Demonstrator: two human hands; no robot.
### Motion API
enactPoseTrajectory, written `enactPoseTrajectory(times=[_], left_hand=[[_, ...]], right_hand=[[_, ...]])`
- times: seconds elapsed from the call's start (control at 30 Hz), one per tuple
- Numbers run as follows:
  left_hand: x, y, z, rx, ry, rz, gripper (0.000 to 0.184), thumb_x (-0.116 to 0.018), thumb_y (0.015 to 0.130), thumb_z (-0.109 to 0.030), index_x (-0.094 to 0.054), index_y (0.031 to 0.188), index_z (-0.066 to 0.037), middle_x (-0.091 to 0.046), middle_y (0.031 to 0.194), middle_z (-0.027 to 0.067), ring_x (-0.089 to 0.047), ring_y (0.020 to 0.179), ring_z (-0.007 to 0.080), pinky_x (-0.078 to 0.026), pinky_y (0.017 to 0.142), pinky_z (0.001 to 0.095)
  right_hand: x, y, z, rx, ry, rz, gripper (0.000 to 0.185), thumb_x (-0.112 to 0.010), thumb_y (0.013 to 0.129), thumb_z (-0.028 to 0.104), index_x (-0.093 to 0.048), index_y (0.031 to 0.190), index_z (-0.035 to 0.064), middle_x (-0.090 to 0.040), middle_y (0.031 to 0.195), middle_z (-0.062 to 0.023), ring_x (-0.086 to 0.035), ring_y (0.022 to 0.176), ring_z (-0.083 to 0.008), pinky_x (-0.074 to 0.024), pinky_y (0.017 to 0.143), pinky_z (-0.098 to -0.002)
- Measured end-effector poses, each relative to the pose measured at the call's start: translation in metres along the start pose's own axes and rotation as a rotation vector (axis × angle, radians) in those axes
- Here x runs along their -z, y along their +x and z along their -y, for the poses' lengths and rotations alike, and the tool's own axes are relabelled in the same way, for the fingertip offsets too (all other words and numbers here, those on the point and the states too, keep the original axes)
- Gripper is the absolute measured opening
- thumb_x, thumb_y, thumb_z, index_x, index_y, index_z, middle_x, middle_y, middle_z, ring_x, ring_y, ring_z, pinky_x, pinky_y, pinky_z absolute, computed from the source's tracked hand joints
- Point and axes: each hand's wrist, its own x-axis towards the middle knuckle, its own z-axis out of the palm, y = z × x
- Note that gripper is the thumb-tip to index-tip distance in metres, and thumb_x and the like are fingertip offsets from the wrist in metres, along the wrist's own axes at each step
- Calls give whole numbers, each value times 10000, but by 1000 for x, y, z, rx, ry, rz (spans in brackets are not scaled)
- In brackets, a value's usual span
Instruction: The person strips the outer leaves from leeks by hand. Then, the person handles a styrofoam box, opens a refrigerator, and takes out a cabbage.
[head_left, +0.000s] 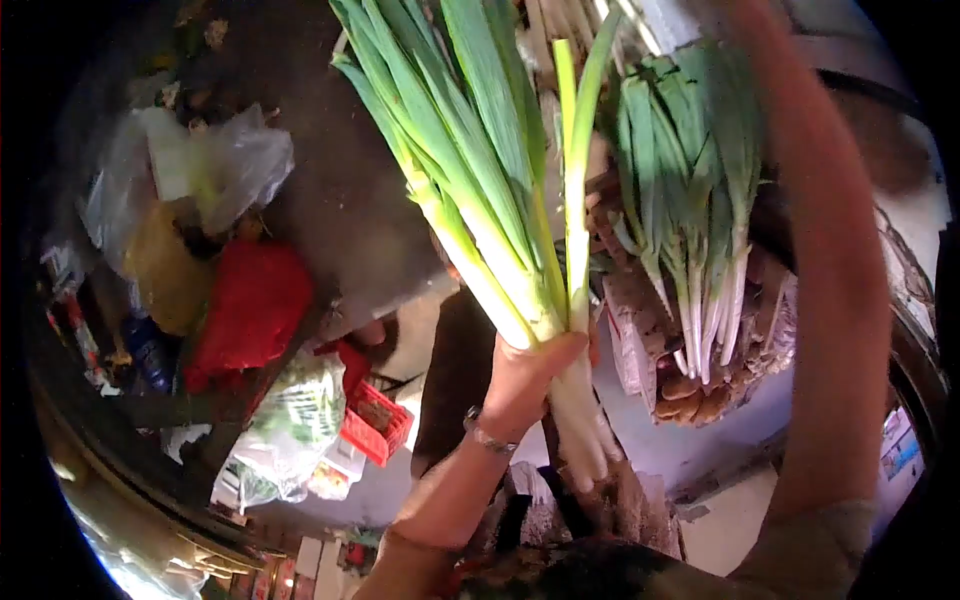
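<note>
My left hand (535, 375) is closed round the white stems of a bunch of large leeks (480, 190), a bracelet at its wrist. The green leaves fan out toward the top of the view, and the pale root ends point down. One thinner yellow-green stalk stands a little apart on the bunch's right side. My right forearm reaches up along the right side, and its hand lies beyond the top edge. Between the two arms lies a second bunch of thinner leeks (695, 210), white ends toward me.
Red bag (252, 310) and clear plastic bags (245, 165) lie at the left. Below them are a plastic bag of greens (290, 425) and a small red basket (377, 422). Brown produce in a plastic wrapping (700, 400) sits under the second bunch.
</note>
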Motion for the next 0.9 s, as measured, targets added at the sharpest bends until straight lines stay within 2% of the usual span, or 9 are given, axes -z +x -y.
enactPoseTrajectory(times=[0.17,0.27,0.4,0.5,0.6,0.7,0.73,0.8,0.9], left_hand=[[-14,14,-15,-165,-107,54,252,-641,766,-55,-572,999,9,-624,825,84,-610,697,170,-511,617,305],[-10,23,-12,-234,-73,-62,222,-681,793,-85,-574,964,9,-619,818,72,-606,661,164,-505,589,286],[-11,24,-6,-210,0,-49,234,-669,808,-75,-564,1003,-1,-615,843,81,-608,695,176,-522,630,301],[-22,26,11,-262,86,-32,250,-688,804,-74,-566,1012,-10,-618,858,71,-612,734,160,-516,671,279],[-25,27,46,-175,-298,52,466,-666,816,-51,-448,1228,-32,-547,1130,98,-557,1002,164,-483,847,309],[-27,29,76,35,-640,168,617,-684,807,-59,-355,1329,-37,-466,1283,133,-488,1152,176,-437,954,340],[-41,26,65,-15,114,277,738,-709,787,-83,-266,1377,-40,-410,1331,138,-441,1203,191,-398,1000,355],[-51,22,72,-57,875,361,864,-735,768,-108,-177,1424,-43,-353,1378,144,-394,1255,207,-358,1045,370],[-68,19,111,-483,747,507,1000,-762,746,-223,-101,1462,3,-348,1432,160,-453,1221,271,-414,970,368]], right_hand=[[-45,-122,49,-413,455,343,384,-643,855,274,-546,1119,13,-645,824,-71,-601,679,-224,-493,625,-415],[-48,-189,35,-613,278,532,794,-684,820,315,-276,1445,42,-359,1412,-268,-356,1324,-328,-283,1094,-413],[4,-235,51,-365,413,591,794,-679,847,298,-237,1451,32,-376,1426,-207,-395,1296,-286,-332,1063,-380],[55,-264,94,-744,1103,792,813,-692,838,144,-186,1460,11,-436,1375,-167,-489,1197,-208,-401,994,-330],[75,-292,113,-161,685,613,1064,-793,696,142,-82,1474,-7,-333,1443,-175,-348,1318,-233,-300,1073,-350],[104,-298,107,-369,626,609,1125,-783,656,160,-35,1487,36,-329,1450,-154,-324,1330,-223,-280,1078,-337],[111,-302,99,-365,557,574,1042,-749,671,129,-101,1481,45,-401,1396,-139,-391,1273,-212,-318,1053,-331],[136,-302,93,-535,647,552,927,-724,682,92,-198,1444,35,-460,1327,-124,-437,1210,-186,-351,1021,-316],[174,-323,64,-450,569,432,822,-693,687,50,-274,1394,29,-470,1299,-114,-435,1194,-161,-352,1011,-304]])
